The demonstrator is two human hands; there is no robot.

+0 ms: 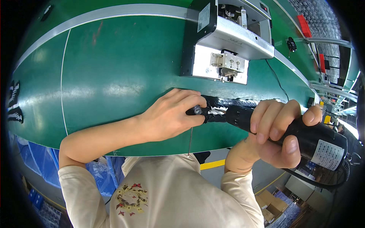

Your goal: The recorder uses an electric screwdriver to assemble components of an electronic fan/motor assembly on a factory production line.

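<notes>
My right hand [275, 129] is wrapped round a black electric screwdriver [323, 133], which lies nearly level with its nose pointing left. A white label and a cable show at its rear end. My left hand [173, 112] rests on the bench, thumb and fingers closed on a small black part [197, 110] with a round end. The screwdriver's nose is close to this part; whether its tip touches cannot be made out. A row of shiny black pieces [237, 102] lies just behind. A thin metal rod [191, 142] sticks out toward me below my left hand.
A grey metal box-shaped machine [235, 34] with a bracket on its front stands behind my hands on the green bench [121, 68]. Its cable [279, 78] runs down to the right. Black items [15, 102] lie at the far left, and red bins [304, 26] stand at upper right.
</notes>
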